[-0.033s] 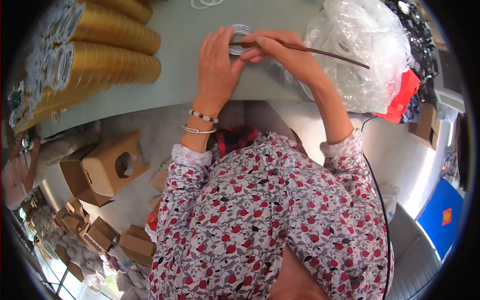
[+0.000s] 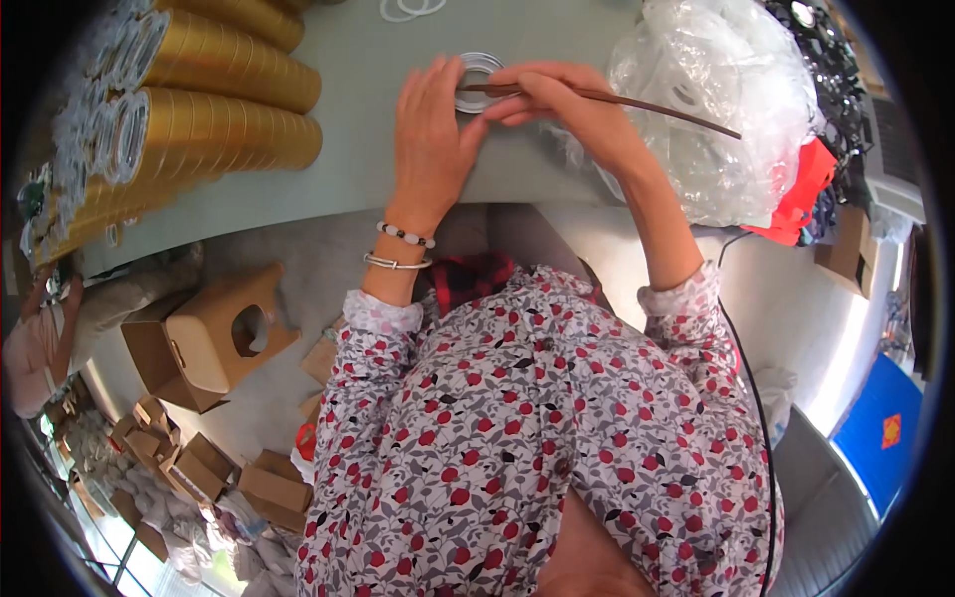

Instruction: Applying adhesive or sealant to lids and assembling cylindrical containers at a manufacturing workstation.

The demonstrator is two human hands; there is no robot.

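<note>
A silver-white ring, possibly a stack of thin rings, lies on the grey-green table between my hands. My left hand rests beside it with straight fingers laid flat over its left edge. In my right hand, closed in a pen-like grip, is a slim brown stick. One end of the stick points into the ring toward my left fingers; the long thin end sticks out to the right. What its working tip is like cannot be made out.
Rows of gold tubular stacks fill the table's left. Clear plastic bags bulge at the right, with a red piece beside them. White rings lie at the far edge. Cardboard boxes and another person are at the left.
The brown stick has shifted very slightly to the right with my right hand. My left hand stays beside the ring, and the whole view has moved a little.
</note>
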